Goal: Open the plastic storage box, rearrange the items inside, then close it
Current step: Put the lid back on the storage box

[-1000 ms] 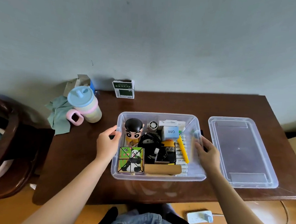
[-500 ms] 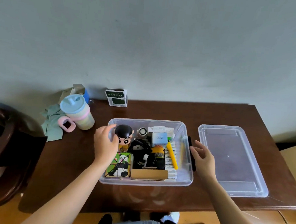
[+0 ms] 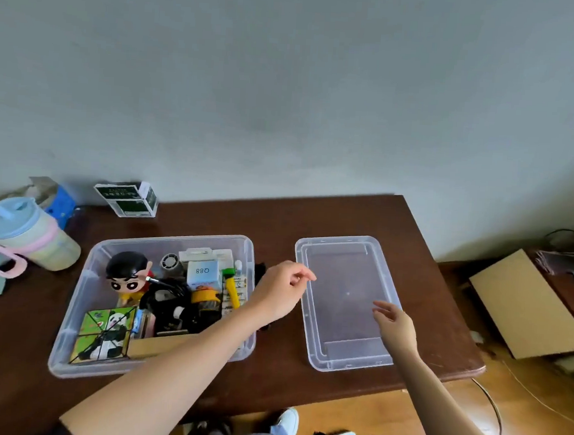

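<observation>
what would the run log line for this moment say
phase: reaching for lid | left hand: empty, near lid left edge | right hand: open above lid | storage box: open, items inside | lid: flat on table

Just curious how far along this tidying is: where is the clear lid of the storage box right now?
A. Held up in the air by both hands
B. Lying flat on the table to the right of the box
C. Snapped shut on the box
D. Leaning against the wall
B: the clear lid lies flat on the table to the right of the open storage box, with both hands reaching toward it.
</observation>
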